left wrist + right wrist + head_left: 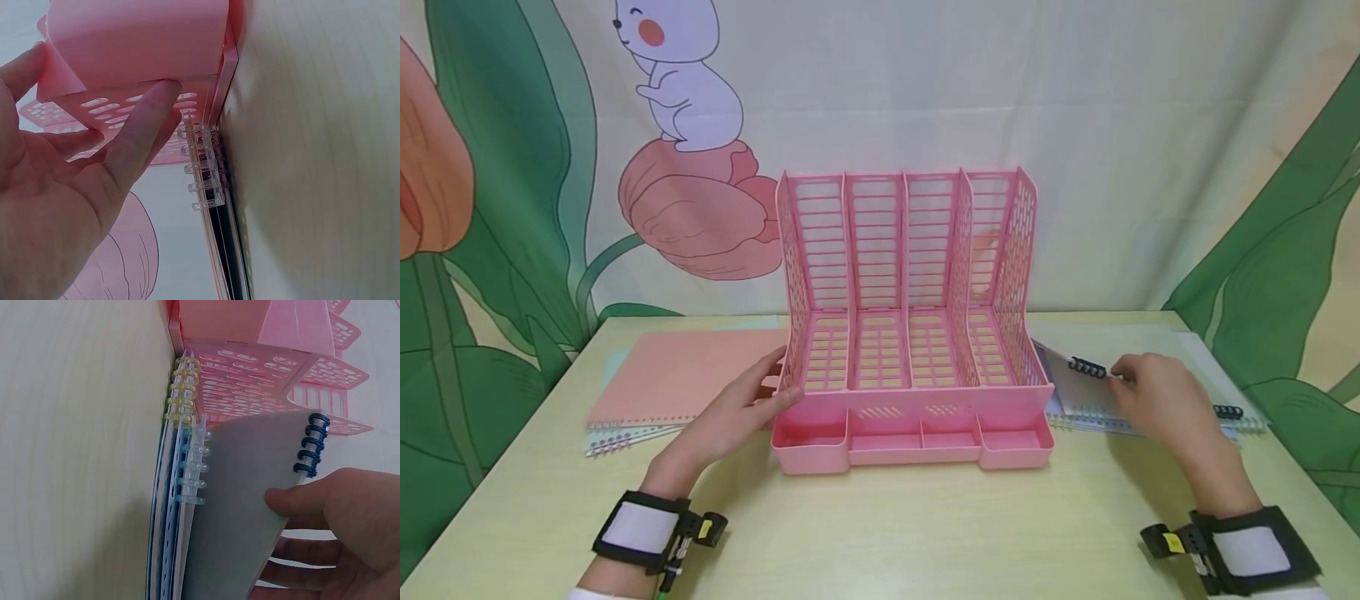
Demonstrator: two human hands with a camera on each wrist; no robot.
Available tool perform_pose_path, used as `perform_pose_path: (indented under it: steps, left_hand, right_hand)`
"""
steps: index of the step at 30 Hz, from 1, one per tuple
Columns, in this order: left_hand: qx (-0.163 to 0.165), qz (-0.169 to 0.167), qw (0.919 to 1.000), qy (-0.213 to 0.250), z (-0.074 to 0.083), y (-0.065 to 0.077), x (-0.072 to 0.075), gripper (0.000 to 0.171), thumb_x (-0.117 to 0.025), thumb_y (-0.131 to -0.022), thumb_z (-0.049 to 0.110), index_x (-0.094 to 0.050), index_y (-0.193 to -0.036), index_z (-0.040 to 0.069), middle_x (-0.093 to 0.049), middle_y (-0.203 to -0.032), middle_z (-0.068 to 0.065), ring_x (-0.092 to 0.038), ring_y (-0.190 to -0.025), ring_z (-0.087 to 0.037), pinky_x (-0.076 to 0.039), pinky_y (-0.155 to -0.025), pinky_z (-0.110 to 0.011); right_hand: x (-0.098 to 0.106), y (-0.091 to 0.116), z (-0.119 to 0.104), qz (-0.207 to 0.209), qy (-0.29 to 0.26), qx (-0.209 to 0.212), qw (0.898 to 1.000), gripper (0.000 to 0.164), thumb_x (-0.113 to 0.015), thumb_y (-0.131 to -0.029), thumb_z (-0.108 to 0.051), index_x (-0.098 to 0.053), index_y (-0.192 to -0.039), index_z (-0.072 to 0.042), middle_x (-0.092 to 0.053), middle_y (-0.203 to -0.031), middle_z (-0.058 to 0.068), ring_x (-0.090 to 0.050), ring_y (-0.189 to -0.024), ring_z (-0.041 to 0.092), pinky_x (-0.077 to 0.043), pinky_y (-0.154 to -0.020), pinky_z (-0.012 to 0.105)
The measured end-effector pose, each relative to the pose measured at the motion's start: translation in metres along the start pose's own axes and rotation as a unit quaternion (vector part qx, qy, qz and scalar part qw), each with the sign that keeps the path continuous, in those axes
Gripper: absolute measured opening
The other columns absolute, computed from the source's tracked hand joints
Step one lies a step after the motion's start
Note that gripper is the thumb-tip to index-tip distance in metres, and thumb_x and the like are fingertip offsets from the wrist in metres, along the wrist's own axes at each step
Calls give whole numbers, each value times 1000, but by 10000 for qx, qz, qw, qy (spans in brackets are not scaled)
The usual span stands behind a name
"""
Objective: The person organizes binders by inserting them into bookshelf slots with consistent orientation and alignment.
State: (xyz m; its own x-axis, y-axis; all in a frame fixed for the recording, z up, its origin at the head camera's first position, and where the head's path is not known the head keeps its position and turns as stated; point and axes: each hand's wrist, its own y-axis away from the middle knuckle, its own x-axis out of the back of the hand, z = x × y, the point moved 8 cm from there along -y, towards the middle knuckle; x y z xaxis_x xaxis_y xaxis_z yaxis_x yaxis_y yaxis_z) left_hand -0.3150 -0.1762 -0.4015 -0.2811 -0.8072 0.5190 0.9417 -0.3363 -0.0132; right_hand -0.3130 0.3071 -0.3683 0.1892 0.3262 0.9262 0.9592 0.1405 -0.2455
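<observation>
A pink desk organizer [912, 400] stands upright in the middle of the table, with tall slatted dividers behind and small compartments in front. My left hand [741, 408] holds its left front corner, the thumb over the top edge and the other fingers against the perforated side wall. At the organizer's right, my right hand [1165, 400] pinches a spiral notebook [250, 487] by its ringed edge. This notebook has a greyish cover and dark blue rings [312, 445]. Its ringed edge is raised and tilted over a stack of other spiral notebooks [172, 487].
Left of the organizer lies another stack of spiral notebooks, a salmon-pink notebook [685, 375] on top. The pale wooden table [925, 533] reaches back to a curtain [1112, 167] printed with flowers and a white animal.
</observation>
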Motion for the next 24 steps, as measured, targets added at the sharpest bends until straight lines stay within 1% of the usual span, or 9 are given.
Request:
perform_pose_path:
  steps: [2,5,8,10,16,24]
  left_hand:
    - [-12,-5,10000,7,0,0,0,78,-62,-104,38,-19,-165,15,-36,-156,-22,-54,-126,-41,-58,-91,-46]
    - [-24,-12,10000,14,-1,0,0,80,-62,-103,42,-19,-165,16,-36,-156,-22,-55,-125,-41,-58,-91,-45]
    - [-22,-5,10000,36,-1,0,0,81,-63,-102,44,-19,-165,16,-37,-155,-22,-55,-125,-40,-58,-90,-45]
    - [-17,1,10000,43,-1,0,0,81,-62,-102,43,-20,-165,16,-36,-155,-22,-55,-124,-40,-58,-91,-45]
    - [-18,9,10000,61,-1,1,1,80,-62,-103,44,-19,-165,17,-36,-155,-22,-55,-125,-41,-58,-91,-46]
    - [-5,-13,10000,21,0,1,0,81,-62,-102,46,-19,-165,17,-34,-158,-21,-53,-128,-41,-57,-93,-47]
  right_hand:
    - [6,1,-4,371,-20,123,9992,17,-67,-95,-5,-72,-98,10,-71,-92,27,-69,-81,43,-55,-68,58]
    - [16,3,-8,1024,4,242,9945,15,-67,-95,-5,-73,-94,9,-71,-86,24,-68,-73,39,-54,-61,55]
    - [23,4,-10,1466,14,222,9889,15,-70,-94,-6,-74,-94,9,-71,-84,26,-67,-69,40,-53,-57,55]
    - [25,4,-11,1593,-6,189,9871,16,-71,-94,-6,-74,-96,10,-71,-87,28,-67,-70,41,-53,-57,55]
    - [28,3,-13,1786,-24,209,9837,18,-70,-95,-6,-73,-100,11,-71,-89,30,-68,-72,42,-53,-57,56]
    - [29,5,-11,1892,-136,46,9818,23,-71,-96,-8,-72,-106,13,-70,-93,32,-69,-76,45,-54,-63,58]
